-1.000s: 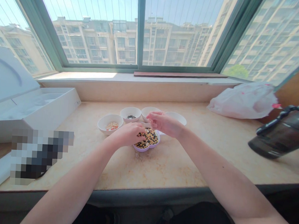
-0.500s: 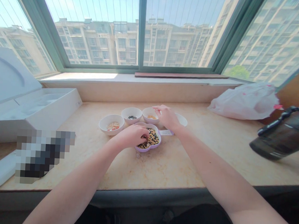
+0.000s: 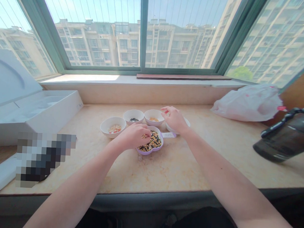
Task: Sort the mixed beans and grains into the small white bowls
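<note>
On a marble-topped bench (image 3: 187, 160) beneath a wide window, we look across from the left: an open white box (image 3: 52, 112), then a white bowl of pale flakes and red bits (image 3: 113, 126), a smaller white bowl of black seeds (image 3: 133, 115) and a white bowl of yellow grains (image 3: 154, 115). Our subject's left hand (image 3: 134, 137) curls at the rim of a lilac scalloped dish (image 3: 150, 150) heaped with mixed beans (image 3: 153, 142), the fingertips pinched, though we cannot tell whether they hold any. The hands stand apart, the right hand (image 3: 175, 119) gathered above a fourth white bowl (image 3: 185, 122), its contents hidden. The beans look hard, small and slippery, best taken in a fingertip pinch; the light, smooth dish would be steadied by its rim. Farther right lie a crumpled plastic bag (image 3: 246, 102) and a dark flask (image 3: 283, 138).
</note>
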`<state>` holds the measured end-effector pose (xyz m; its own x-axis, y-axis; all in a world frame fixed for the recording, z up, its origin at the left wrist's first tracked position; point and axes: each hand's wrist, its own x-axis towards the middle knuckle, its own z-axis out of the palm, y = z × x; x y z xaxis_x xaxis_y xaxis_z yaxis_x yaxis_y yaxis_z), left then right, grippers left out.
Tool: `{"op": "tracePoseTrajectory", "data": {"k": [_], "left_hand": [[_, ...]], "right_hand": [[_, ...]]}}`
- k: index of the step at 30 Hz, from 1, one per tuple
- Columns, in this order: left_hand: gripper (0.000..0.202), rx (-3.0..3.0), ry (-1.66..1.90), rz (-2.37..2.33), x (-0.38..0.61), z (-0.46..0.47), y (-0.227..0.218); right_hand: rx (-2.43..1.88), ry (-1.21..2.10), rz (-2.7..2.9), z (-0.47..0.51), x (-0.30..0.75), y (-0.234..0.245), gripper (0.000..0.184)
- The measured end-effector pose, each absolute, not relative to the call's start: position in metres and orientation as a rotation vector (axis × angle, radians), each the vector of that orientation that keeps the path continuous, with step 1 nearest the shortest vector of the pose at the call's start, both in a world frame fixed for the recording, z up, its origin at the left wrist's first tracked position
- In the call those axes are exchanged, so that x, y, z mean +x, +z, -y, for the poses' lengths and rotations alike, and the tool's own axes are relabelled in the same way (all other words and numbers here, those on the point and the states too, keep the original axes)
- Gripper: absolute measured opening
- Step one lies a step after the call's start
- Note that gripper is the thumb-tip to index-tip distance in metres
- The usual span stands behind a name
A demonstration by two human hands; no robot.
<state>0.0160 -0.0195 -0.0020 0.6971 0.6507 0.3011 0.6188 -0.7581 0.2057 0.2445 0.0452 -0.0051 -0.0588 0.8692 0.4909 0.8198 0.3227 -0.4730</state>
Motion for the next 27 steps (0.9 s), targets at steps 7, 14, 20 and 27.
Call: {"op": "tracePoseTrajectory", "data": {"k": [7, 14, 20, 27], "left_hand": [[0.018, 2.66, 1.193, -1.142, 0.006, 0.023, 0.006], [0.013, 2.59, 1.605, -1.164, 0.004, 0.028, 0.009], [0.012, 2.599, 1.692, -1.101, 0.004, 0.031, 0.011], [0.015, 2.592, 1.543, -1.21, 0.001, 0.025, 0.01]], "right_hand": [[-1.466, 0.115, 1.895, -0.036, 0.238, -0.001, 0.02], [-1.425, 0.154, 1.94, -0.027, 0.227, -0.001, 0.018], [-1.419, 0.19, 1.96, -0.023, 0.224, 0.001, 0.019], [-1.266, 0.656, 2.086, -0.01, 0.218, 0.01, 0.022]]}}
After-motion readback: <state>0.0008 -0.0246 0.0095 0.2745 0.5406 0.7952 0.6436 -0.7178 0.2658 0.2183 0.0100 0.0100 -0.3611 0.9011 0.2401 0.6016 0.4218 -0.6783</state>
